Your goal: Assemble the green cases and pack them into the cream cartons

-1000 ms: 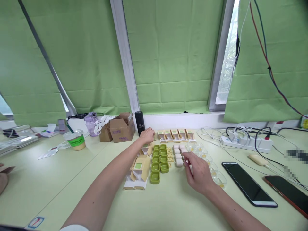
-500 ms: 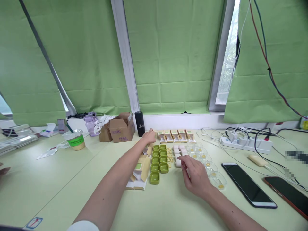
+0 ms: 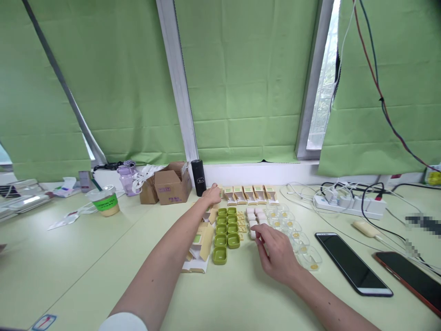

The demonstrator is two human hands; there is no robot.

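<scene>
My left hand [image 3: 212, 196] reaches to the far end of the layout, its fingers curled on a small yellow cardboard box [image 3: 221, 190] that it mostly hides. Right of it stands a row of similar open boxes [image 3: 248, 195]; more boxes [image 3: 206, 239] lie partly under my left forearm. Two columns of green square cups [image 3: 219, 255] fill the middle, with small yellow pieces [image 3: 241, 223] alongside. Over the nearest white blocks [image 3: 252, 233] hovers my right hand [image 3: 277, 253], fingers bent, thumb apart, holding nothing visible. Clear plastic covers with yellow spots [image 3: 310, 258] sit right of it.
Two phones [image 3: 351, 262] [image 3: 409, 278] and a white power strip [image 3: 351, 206] with tangled cables occupy the right side. Behind on the left are a brown carton [image 3: 172, 186], a black bottle [image 3: 198, 178], a purple bottle [image 3: 127, 179] and a drink cup [image 3: 106, 202].
The whole view has shifted slightly left. My right hand has barely moved, staying by the white blocks. My left hand keeps its place at the far boxes.
</scene>
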